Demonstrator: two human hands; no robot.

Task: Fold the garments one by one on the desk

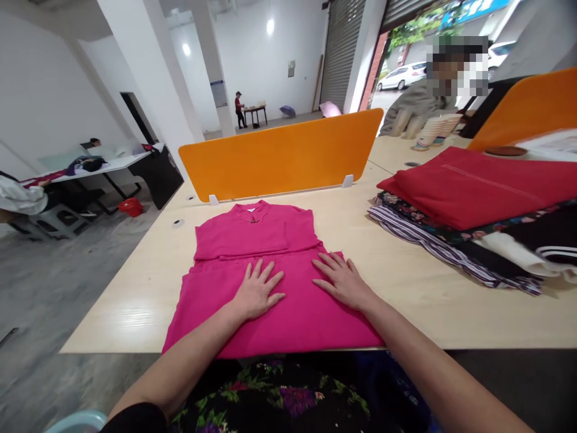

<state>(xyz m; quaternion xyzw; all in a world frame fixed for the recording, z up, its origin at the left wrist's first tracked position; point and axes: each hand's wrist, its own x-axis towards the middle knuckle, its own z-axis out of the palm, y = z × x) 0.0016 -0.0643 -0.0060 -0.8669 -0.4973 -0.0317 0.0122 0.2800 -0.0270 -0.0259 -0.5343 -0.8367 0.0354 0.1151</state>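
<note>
The table (406, 282) fills the middle of the view, pale wood, with an orange divider (282, 153) standing across its far side. To the right lies a stack of folded clothes (478, 204), a red piece on top, well apart from the hands. A person (419, 105) sits beyond the divider on the right.

The pink dress (265, 270) lies flat at the near edge, directly in front of the wearer. Its long axis runs straight away from the body, collar at the far end, hem at the table's near edge, and a cross fold sits just beyond the fingertips.

The left hand (256, 291) and right hand (345, 279) both press flat on the dress, palms down, fingers spread wide, gripping nothing. They rest side by side on the lower half, each about equally near the fold.
</note>
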